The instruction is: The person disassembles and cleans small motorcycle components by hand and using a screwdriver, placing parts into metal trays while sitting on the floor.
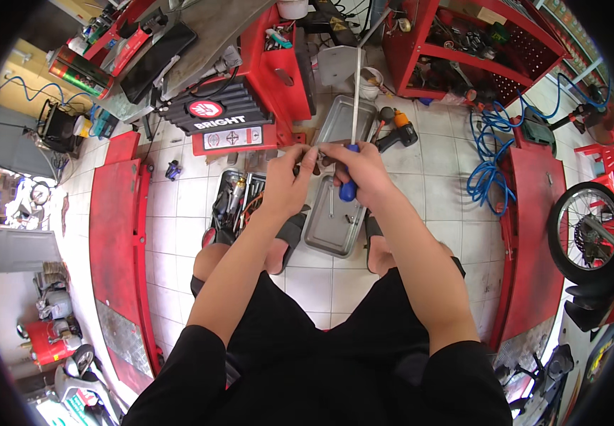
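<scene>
Wrapped in my right hand (365, 174) is a long screwdriver (356, 99) with a blue handle; its thin shaft points away from me. That hand's thumb and forefinger meet the fingertips of my left hand (285, 181), which is closed in a pinch. A small dark part shows between the fingertips, too hidden to name. Below the hands, a grey metal tray (329, 246) lies on the floor between my feet, with a thin metal rod (331, 204) and a few small pieces inside. A second grey tray (329, 128) sits just beyond it.
An open toolbox (230, 202) full of tools stands by my left foot. An orange and black power drill (400, 133) lies beyond my right hand. Red lift platforms (118, 234) flank me, a red machine (278, 85) stands ahead, and a coiled blue hose (488, 167) hangs at right.
</scene>
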### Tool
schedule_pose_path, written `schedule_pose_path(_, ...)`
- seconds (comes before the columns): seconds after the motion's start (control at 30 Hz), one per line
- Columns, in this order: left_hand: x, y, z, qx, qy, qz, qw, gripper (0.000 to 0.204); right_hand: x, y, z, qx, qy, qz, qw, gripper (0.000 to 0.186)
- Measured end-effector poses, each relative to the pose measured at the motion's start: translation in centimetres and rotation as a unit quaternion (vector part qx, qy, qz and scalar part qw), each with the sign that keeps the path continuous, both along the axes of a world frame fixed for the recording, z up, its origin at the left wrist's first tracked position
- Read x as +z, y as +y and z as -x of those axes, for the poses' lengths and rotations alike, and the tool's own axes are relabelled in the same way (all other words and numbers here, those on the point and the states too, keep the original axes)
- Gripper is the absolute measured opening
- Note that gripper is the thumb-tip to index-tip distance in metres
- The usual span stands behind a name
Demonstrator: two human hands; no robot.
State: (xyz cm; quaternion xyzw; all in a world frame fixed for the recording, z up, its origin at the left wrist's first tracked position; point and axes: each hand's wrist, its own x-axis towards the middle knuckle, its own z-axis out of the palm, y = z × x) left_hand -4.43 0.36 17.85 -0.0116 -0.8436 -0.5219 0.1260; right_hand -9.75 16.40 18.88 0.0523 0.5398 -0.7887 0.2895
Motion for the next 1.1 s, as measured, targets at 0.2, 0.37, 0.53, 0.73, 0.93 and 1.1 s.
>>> schedule_pose_path(0.2, -2.0, -1.3, 0.9, 0.031, 0.002, 0.088, 0.996, 0.031, -2.1, -2.1, 1.4, 0.040, 0.049, -0.118, 0.991, 0.043)
schedule_pose_path(0.37, -2.3, -1.9, 2.8, -0.036, -0.018, 0.053, 0.998, 0.033, -3.2, -1.7, 2.0, 0.025, 0.013, -0.123, 0.992, 0.059)
schedule_pose_path(0.53, -2.5, -2.3, 2.8, -0.070, -0.011, 0.042, 0.997, 0.030, -2.9, -1.8, 1.6, 0.038, -0.016, -0.100, 0.994, 0.058)
schedule_pose_path(0.73, -3.0, -3.5, 2.5, -0.065, -0.131, -0.077, 0.986, 0.038, -3.4, -2.6, 0.6, 0.024, 0.098, -0.127, 0.987, 0.045)
schedule_pose_path(0.93, -2.4, -4.3, 2.5, -0.076, -0.142, -0.121, 0.980, 0.043, -2.4, -1.8, 1.5, 0.000, 0.065, -0.115, 0.991, 0.035)
schedule_pose_path(1.1, -2.1, -3.5, 2.4, -0.093, -0.088, -0.016, 0.992, 0.039, -2.4, -1.5, 1.5, 0.062, -0.005, -0.094, 0.994, 0.041)
